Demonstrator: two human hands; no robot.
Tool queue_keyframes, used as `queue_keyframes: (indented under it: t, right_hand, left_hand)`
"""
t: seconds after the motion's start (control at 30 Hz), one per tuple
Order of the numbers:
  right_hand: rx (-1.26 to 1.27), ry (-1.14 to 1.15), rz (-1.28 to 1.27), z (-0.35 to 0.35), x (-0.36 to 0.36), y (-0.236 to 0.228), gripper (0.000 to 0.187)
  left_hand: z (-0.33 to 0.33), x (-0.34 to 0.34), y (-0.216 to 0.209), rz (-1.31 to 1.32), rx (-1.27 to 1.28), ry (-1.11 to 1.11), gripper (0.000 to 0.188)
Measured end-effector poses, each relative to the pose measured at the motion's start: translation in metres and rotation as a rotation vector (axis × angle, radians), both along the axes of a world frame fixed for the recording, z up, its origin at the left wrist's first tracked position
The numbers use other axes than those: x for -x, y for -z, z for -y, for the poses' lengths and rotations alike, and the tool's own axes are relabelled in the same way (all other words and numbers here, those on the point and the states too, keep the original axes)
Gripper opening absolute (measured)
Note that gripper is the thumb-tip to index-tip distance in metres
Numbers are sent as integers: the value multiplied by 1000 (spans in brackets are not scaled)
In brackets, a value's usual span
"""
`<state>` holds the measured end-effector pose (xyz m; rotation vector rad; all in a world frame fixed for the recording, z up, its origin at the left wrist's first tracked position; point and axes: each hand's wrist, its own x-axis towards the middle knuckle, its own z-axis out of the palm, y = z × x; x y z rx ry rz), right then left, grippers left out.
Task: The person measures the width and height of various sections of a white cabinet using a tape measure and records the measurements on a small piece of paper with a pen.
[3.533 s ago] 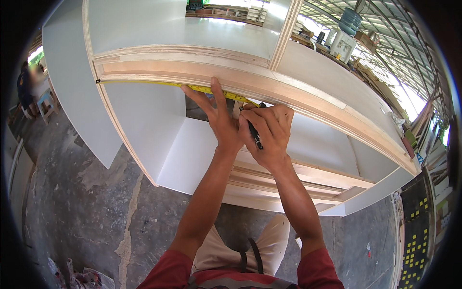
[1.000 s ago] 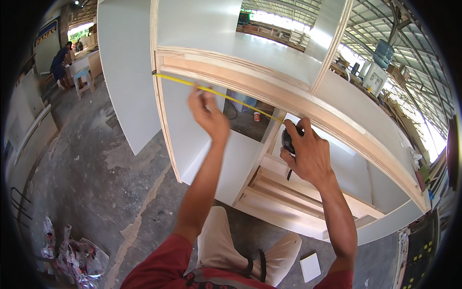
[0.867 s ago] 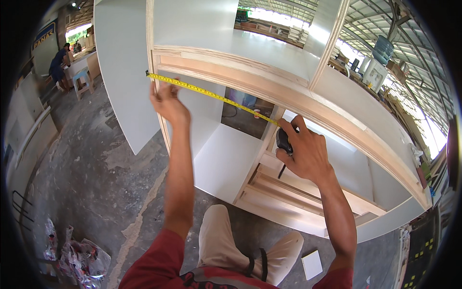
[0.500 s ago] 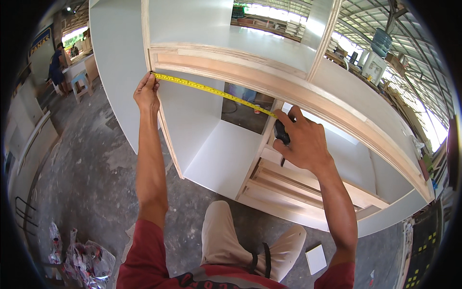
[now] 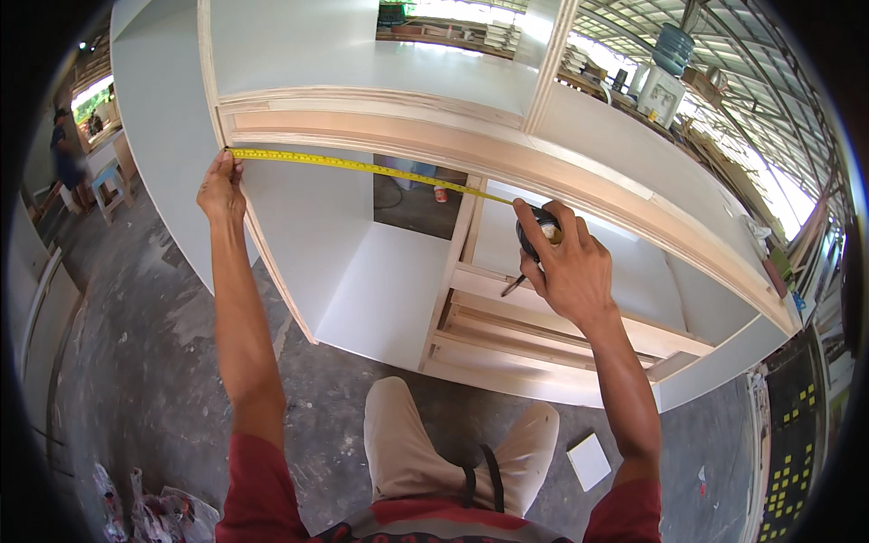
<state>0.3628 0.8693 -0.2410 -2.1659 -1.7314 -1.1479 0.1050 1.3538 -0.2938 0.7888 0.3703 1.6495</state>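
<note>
A yellow tape measure blade [image 5: 353, 166] stretches along the underside of the wooden rail [image 5: 389, 129] of a white cabinet. My left hand [image 5: 223, 187] pinches the blade's end against the cabinet's left upright edge. At the other end, my right hand [image 5: 572, 262] grips the black tape measure case [image 5: 540, 231], with its strap dangling below. The right hand is over the compartment right of the upright divider [image 5: 460, 226]. Below the blade is an open compartment with a white bottom panel [image 5: 385, 281]. Wooden drawer rails [image 5: 534, 330] lie under the right hand.
A small white board [image 5: 589, 462] lies on the concrete floor right of my knees. Plastic bags [image 5: 167, 516] sit at lower left. A water dispenser [image 5: 662, 95] stands behind the cabinet. Far left, a person [image 5: 69, 161] stands beside a blue stool [image 5: 110, 190].
My right hand and the case have moved right along the rail, past the divider, and more blade is drawn out. The left hand stays at the left upright. The view has shifted right.
</note>
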Motion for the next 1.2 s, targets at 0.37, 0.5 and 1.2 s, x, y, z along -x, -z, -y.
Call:
queue_keyframes:
  t: [0.37, 0.5, 1.2]
  right_hand:
    - [-158, 17, 12, -3, 7, 6, 71]
    - [-189, 6, 10, -8, 6, 10, 75]
    - [-212, -14, -21, -14, -1, 19, 78]
  left_hand:
    - [5, 0, -7, -58, 33, -32, 28]
    - [2, 2, -7, -73, 21, -57, 26]
    - [24, -4, -10, -72, -14, -83, 19]
